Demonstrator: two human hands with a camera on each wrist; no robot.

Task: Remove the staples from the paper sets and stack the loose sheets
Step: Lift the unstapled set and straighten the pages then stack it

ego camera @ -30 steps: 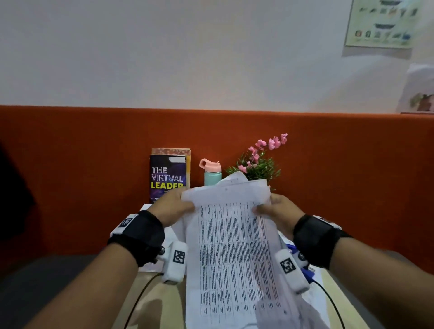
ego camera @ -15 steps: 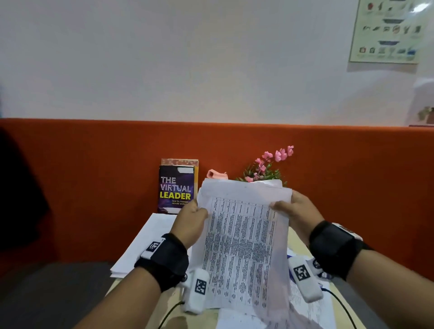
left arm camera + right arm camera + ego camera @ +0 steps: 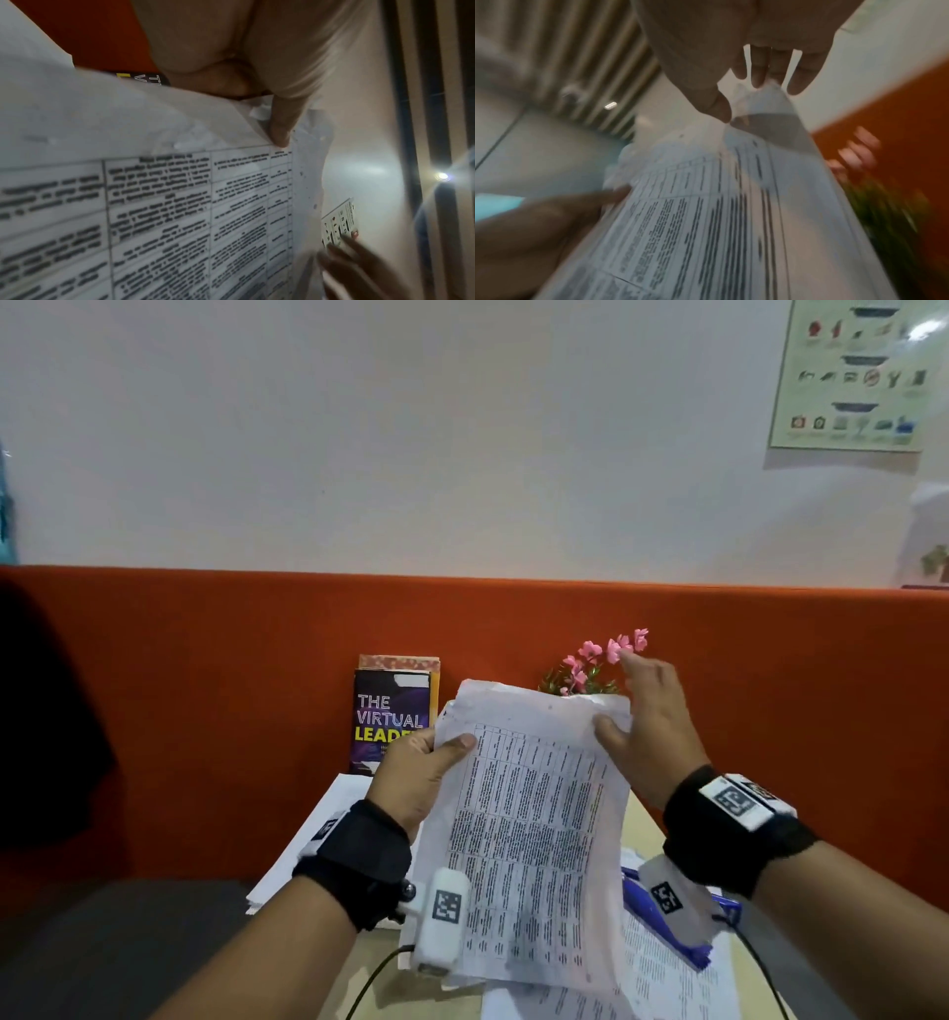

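A set of printed sheets (image 3: 529,814) with dense table text stands nearly upright above the table. My left hand (image 3: 426,762) grips its upper left corner, thumb on the front and fingers behind; the left wrist view shows the thumb (image 3: 280,130) pressed on the crumpled corner of the sheets (image 3: 180,203). My right hand (image 3: 652,721) is at the upper right corner with its fingers straight and pointing up past the top edge. Its thumb tip (image 3: 721,113) touches the front of the sheets (image 3: 731,203). No staple can be made out.
A stack of white sheets (image 3: 318,834) lies on the table at the left; more printed sheets (image 3: 667,978) and a blue object (image 3: 639,904) lie under my right wrist. A book (image 3: 387,716) and a pink-flowered plant (image 3: 590,665) stand against the orange partition (image 3: 205,685).
My right hand has released its grip on the right edge and straightened its fingers up at the top right corner. My left hand still holds the left side, and the sheets stand more upright.
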